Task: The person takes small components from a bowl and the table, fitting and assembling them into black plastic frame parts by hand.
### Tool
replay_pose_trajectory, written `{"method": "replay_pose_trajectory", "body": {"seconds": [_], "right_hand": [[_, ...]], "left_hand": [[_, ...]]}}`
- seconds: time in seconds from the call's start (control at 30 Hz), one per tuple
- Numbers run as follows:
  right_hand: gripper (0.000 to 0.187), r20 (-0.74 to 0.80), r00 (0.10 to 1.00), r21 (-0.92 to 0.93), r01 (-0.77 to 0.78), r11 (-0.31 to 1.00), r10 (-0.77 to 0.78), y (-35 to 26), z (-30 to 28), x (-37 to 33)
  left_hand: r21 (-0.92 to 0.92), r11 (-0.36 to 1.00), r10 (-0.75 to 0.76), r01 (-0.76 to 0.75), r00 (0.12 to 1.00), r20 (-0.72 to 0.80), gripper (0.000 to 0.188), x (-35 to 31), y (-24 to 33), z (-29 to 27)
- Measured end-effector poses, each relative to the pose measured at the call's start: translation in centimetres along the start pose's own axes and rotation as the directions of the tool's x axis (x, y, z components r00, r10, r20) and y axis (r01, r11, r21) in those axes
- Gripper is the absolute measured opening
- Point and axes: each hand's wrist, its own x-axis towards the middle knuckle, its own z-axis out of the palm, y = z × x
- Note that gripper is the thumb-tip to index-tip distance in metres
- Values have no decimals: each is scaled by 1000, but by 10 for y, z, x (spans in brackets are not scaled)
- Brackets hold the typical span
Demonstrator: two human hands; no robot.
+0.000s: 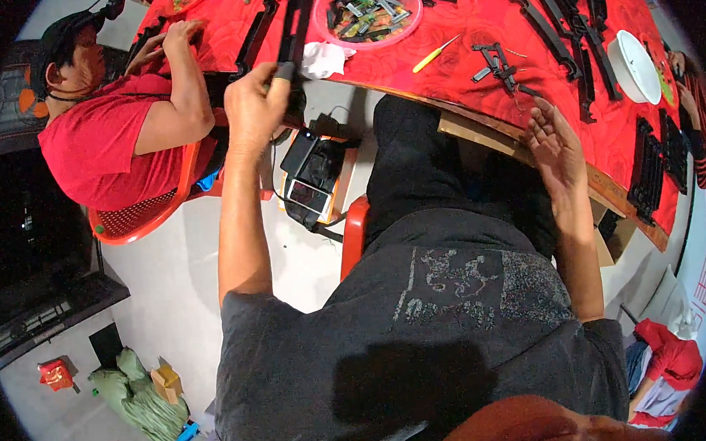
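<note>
My left hand (254, 109) is raised at the table's near edge and grips a long, narrow black plastic part (298, 30), which stands nearly upright in the view. Something yellowish covers a fingertip of that hand. My right hand (557, 147) is open and holds nothing, its fingers apart beside the table's front edge. Just beyond its fingertips lies a cluster of small black and grey pieces (505, 70). Between my hands, a yellow-handled pointed tool (435, 54) and crumpled white tissue or plastic (324, 60) rest on the red tablecloth (397, 76).
A pink basket (416, 29) of small parts stands at the back. Long black strips (548, 39), a white bowl (634, 66) and stacked black parts (647, 172) are on the right. A co-worker in red (122, 146) sits at left; a box with devices (314, 178) stands below.
</note>
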Motion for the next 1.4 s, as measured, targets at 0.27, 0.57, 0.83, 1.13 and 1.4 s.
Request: {"method": "replay_pose_trajectory", "body": {"seconds": [0.27,0.57,0.83,1.13,1.4], "right_hand": [[39,-12,1000,-60,0,998,-1,4,-8,-10],[40,59,998,-49,-32,998,35,9,-6,-15],[41,-33,999,-60,-36,998,35,-1,-5,-16],[29,-106,990,-22,92,996,-94,-8,-17,-18],[23,-290,863,-381,292,877,-413,-26,-54,-10]], "left_hand": [[255,959,-162,124,978,132,32,11,-65,14],[222,975,-77,14,958,277,35,36,-56,31],[30,999,-46,40,976,212,34,62,-14,18],[-479,877,274,-38,859,433,23,46,91,96],[-404,856,433,-322,874,222,20,21,156,158]]}}
